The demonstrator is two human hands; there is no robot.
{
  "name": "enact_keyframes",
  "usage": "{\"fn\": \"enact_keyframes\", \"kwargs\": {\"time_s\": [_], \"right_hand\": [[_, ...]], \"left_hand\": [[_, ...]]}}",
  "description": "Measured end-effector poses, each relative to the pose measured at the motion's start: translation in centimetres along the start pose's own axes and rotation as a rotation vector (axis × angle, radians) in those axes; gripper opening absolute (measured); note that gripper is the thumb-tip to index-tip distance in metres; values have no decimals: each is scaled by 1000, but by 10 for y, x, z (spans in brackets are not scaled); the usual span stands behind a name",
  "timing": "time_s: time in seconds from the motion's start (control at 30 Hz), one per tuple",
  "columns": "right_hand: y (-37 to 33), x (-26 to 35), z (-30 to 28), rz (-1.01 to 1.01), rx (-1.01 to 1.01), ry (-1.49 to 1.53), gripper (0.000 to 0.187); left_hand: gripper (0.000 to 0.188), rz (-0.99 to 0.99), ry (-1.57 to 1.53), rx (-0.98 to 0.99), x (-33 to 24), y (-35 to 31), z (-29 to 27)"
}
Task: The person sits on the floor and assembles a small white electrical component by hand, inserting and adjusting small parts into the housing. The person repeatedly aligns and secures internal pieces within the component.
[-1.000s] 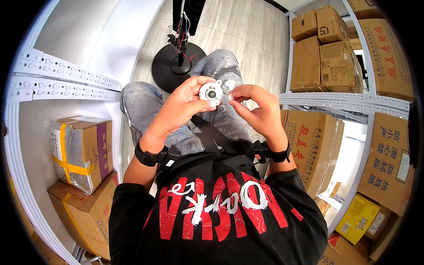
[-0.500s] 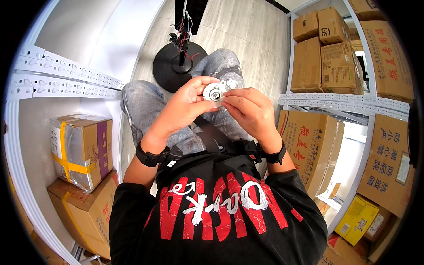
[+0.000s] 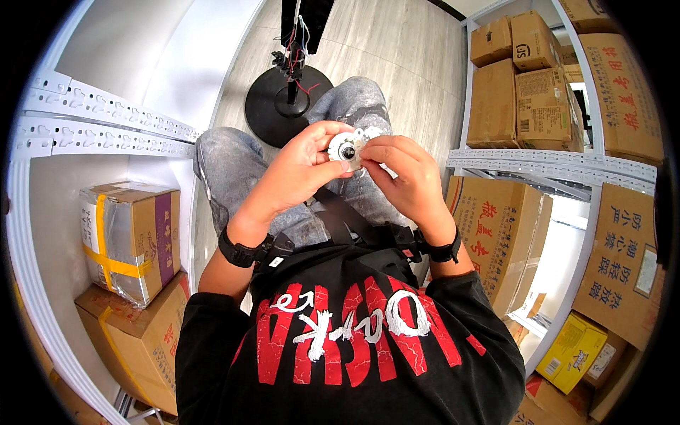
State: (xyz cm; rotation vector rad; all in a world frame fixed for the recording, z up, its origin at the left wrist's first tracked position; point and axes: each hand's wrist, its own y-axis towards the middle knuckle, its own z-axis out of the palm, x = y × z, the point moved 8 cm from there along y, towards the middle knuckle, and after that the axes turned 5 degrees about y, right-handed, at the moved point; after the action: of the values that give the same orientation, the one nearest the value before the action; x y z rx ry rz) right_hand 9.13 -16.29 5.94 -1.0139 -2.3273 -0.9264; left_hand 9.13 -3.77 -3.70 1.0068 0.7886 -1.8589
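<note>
Above my lap, a small round white plastic part [image 3: 338, 145] with a dark round centre sits between my two hands. My left hand [image 3: 309, 157] grips it from the left, thumb at its lower edge and fingers behind it. On the right side, the pinched fingertips of my right hand [image 3: 400, 166] touch the part's edge. Whether they also hold some smaller piece is too small to make out. Pale lobes of the part, or of another piece, show above its right side; their exact shape is unclear.
A black stand [image 3: 288, 103] with loose wires and a round base rises from the floor ahead. White metal shelving [image 3: 106, 142] with taped cartons [image 3: 131, 237] flanks me on the left. More shelving on the right holds stacked cardboard boxes [image 3: 496, 106] and a yellow box [image 3: 572, 352].
My right hand's fingertips have shifted slightly right and down off the face of the white part, so its dark centre shows more plainly. The left hand keeps its hold.
</note>
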Motion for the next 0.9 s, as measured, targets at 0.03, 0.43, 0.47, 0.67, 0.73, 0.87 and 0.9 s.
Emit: {"fn": "enact_keyframes", "kwargs": {"time_s": [0.03,0.43,0.47,0.67,0.73,0.87,0.9], "right_hand": [[0,0,0,10,-1,13,25],[-24,-45,9,644,-8,660,7],[-25,-47,11,652,-2,678,8],[-31,-56,19,733,-13,757,9],[-31,-58,21,731,-26,774,8],[-27,-56,20,618,2,746,7],[-29,-58,22,641,10,773,8]], "left_hand": [[46,1,2,1,0,0,0],[50,35,-14,-4,-2,2,-2],[50,41,-16,1,-2,2,-2],[53,187,58,-54,-10,0,1],[54,175,100,-75,-12,-2,2],[55,161,173,-68,-17,-5,6],[56,171,188,-67,-19,-6,7]]}}
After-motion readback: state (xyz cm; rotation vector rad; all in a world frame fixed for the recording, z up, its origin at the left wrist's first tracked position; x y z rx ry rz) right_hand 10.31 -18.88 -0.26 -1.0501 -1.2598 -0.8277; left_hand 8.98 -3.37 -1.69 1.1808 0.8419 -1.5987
